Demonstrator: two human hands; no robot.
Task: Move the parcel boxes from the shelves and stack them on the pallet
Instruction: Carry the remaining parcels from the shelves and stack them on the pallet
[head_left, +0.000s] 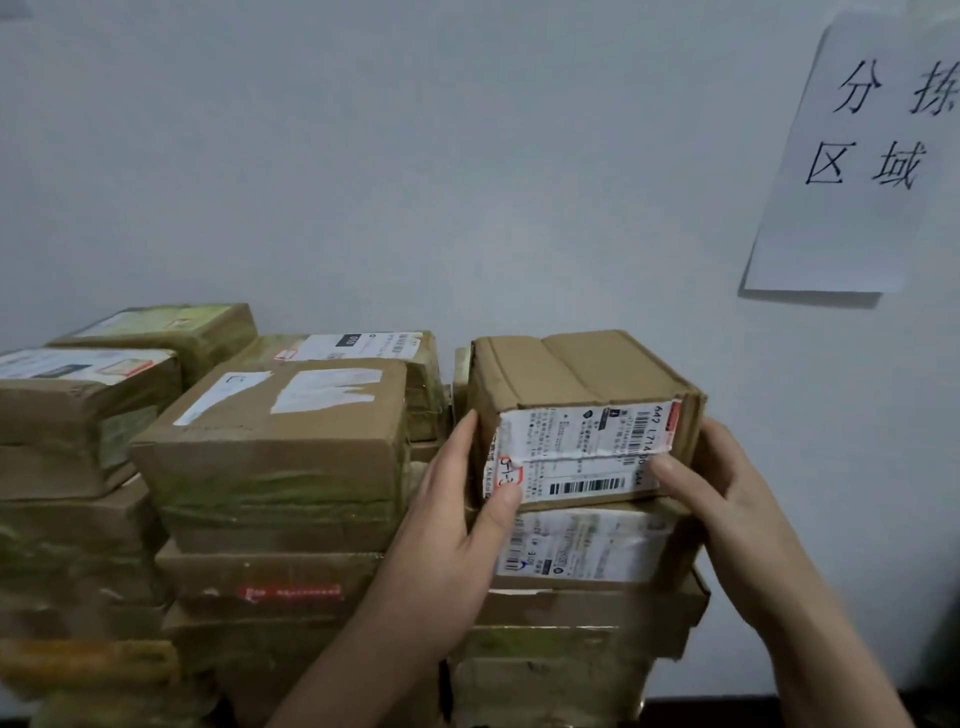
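A small brown parcel box (576, 384) with a white shipping label on its near face sits on top of the right-hand stack of parcels (582, 613). My left hand (457, 514) grips its left side, thumb on the label's lower left corner. My right hand (727, 499) grips its right side, thumb pressed on the label near the barcode. The box rests on another labelled parcel (587, 551) beneath it. The pallet is hidden under the stacks.
More brown parcel stacks stand to the left: a taped box (280, 431) on the middle stack and a labelled one (78, 395) at far left. All stand against a pale wall (467, 156). A paper sign (857, 156) hangs at the upper right.
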